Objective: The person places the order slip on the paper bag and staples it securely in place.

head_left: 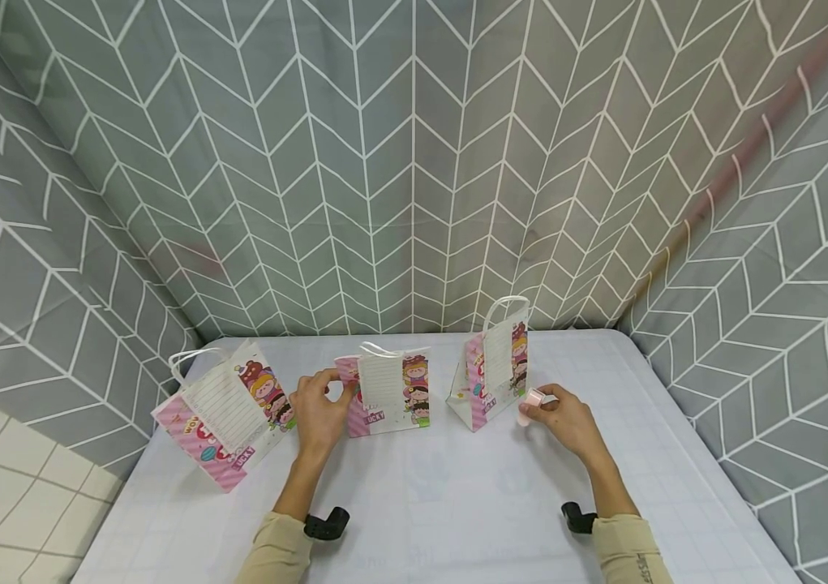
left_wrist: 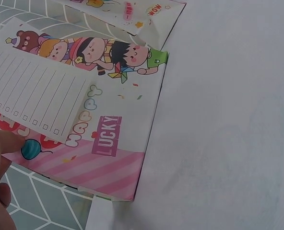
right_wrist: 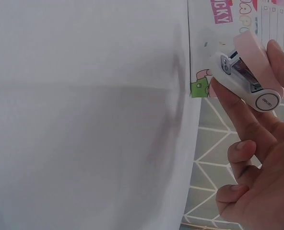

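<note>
My left hand (head_left: 320, 418) pinches the left edge of the middle paper gift bag (head_left: 393, 418), which stands upright with white handles folded at its top. A lined checklist sheet (left_wrist: 34, 86) lies on the bag's front; in the left wrist view my thumb (left_wrist: 10, 142) presses on the bag beside it. My right hand (head_left: 572, 426) holds a small pink and white stapler (right_wrist: 250, 72) between thumb and fingers, its jaws apart. The stapler is by the lower right of another gift bag (head_left: 495, 381), which stands with its handles up and its side spread.
A third gift bag (head_left: 227, 414) with a lined sheet on its front leans at the left of the white table (head_left: 443, 503). Grey patterned curtains (head_left: 414, 203) rise behind and at both sides. Black wrist cameras (head_left: 328, 524) sit on both wrists.
</note>
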Demonstrator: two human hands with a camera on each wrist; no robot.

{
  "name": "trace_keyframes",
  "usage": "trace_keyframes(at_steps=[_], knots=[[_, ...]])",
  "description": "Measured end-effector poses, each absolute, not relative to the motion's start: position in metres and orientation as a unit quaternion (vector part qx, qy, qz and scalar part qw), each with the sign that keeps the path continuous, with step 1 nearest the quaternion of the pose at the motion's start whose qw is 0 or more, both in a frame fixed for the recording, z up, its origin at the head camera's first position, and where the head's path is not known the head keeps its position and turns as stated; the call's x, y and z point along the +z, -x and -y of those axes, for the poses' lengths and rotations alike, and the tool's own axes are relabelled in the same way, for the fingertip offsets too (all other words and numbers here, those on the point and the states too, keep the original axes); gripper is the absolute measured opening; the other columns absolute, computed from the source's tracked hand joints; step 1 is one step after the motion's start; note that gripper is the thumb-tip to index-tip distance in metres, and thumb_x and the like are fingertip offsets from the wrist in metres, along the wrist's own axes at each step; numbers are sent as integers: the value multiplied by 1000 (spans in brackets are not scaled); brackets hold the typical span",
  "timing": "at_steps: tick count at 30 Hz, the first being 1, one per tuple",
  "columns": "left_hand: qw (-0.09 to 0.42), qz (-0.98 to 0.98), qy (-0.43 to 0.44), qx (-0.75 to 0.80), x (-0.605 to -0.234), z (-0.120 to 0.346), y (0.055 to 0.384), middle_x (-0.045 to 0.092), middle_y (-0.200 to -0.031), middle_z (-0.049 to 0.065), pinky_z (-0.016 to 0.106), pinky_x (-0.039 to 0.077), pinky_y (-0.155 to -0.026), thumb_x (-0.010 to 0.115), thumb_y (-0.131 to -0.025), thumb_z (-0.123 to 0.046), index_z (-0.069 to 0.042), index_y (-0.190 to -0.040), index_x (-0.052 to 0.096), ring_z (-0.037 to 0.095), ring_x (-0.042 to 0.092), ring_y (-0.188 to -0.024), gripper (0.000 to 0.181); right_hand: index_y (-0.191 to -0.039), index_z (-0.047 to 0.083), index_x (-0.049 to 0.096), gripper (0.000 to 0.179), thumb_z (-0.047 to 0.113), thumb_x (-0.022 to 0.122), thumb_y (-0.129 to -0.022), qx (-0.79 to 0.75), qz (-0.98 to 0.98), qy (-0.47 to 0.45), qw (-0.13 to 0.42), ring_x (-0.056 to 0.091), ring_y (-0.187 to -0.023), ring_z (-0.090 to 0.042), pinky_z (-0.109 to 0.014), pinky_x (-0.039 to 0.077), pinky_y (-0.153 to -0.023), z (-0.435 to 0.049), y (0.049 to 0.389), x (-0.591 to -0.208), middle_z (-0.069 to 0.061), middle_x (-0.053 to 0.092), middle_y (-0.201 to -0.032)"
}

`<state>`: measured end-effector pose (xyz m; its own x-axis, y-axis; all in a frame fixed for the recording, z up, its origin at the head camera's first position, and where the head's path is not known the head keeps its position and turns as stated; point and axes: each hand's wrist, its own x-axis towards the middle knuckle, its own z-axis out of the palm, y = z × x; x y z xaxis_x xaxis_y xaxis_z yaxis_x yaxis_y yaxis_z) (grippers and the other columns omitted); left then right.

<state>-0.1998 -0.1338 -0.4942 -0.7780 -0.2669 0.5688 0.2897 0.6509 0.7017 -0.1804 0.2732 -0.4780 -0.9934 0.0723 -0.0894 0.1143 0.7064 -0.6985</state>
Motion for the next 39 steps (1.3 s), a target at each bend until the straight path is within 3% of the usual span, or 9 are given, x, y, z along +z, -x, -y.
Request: trace_keyframes(at_steps=[12,18,25,39], knots=[[341,840,5,-422,-495,134,200,76,-90,7,39,26,-76,83,-79,-13,-11,-94,75,23,49,-78,17,-134,0,55,65,45,73,-90,-368,-926,-58,59,65,-99,-31,-48,50,-80,-283,183,-492,-21,70,-111],[357,836,4,-416,-496,135,203,75,-88,8,39,27,-76,84,-80,-14,-10,-96,75,26,50,-76,18,-131,3,60,65,52,70,-90,-331,-941,-55,44,64,-105,-37,-58,44,-86,-286,182,-493,-20,70,-114],[358,837,7,-414,-498,136,203,75,-87,7,39,28,-76,83,-80,-13,-10,-94,75,26,50,-76,17,-134,4,60,68,58,63,-93,-301,-951,-50,52,60,-113,-46,-61,44,-86,-294,180,-494,-22,69,-120],[367,832,9,-417,-497,138,206,75,-87,8,39,28,-77,83,-80,-12,-9,-95,75,23,49,-76,18,-133,5,60,74,65,61,-90,-283,-955,-72,53,52,-116,-49,-71,33,-89,-295,189,-496,-21,67,-123]])
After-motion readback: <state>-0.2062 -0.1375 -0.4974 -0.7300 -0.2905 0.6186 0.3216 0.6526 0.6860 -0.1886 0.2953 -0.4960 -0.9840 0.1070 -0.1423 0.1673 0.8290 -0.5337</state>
